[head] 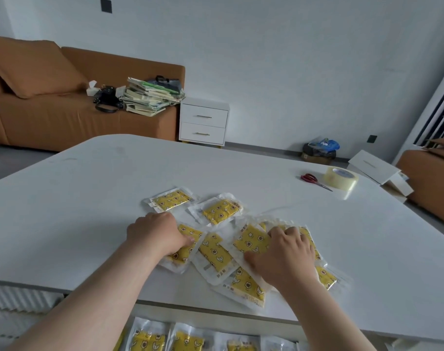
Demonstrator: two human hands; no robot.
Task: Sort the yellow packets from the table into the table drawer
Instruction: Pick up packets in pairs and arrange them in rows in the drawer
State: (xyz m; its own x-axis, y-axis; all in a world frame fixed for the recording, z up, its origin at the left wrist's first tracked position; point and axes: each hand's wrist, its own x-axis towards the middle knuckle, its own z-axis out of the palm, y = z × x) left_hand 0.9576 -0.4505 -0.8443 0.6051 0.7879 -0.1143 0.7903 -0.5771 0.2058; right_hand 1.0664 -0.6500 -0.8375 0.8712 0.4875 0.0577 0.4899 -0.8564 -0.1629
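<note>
Left grip [157,234] knuckles up, fingers curled down over the left-end packet [184,252], thumb tip pinned on its wrapper. Holding it against the bench [114,186].

Right grip [284,257] spread over the right side of the pile, fingers bent, tips down on the wrappers, thumb stretched left across one packet. Pinching or only pressing: cannot tell.

Yellow packets [216,252] in a loose overlapping pile near the near edge of the bench, between and under both grips. Clear wrappers, yellow inserts with a small printed pattern. Two far packets [170,200] set just apart from the pile on its far-left side, one beside the other, the right one [219,210] touching the pile's edge.

Drawer [228,321] pulled open below the near bench edge. Drawer packets [188,340] in a side-by-side row inside, cut off by the bottom of the view.

Far right on the bench: red-handled scissors [314,180] just left of a clear tape roll [341,177], well apart from the pile.

Beyond the bench: brown sofa [63,115] at far left with a book stack [150,97] on its right end, white nightstand [203,122] just right of it against the wall.
</note>
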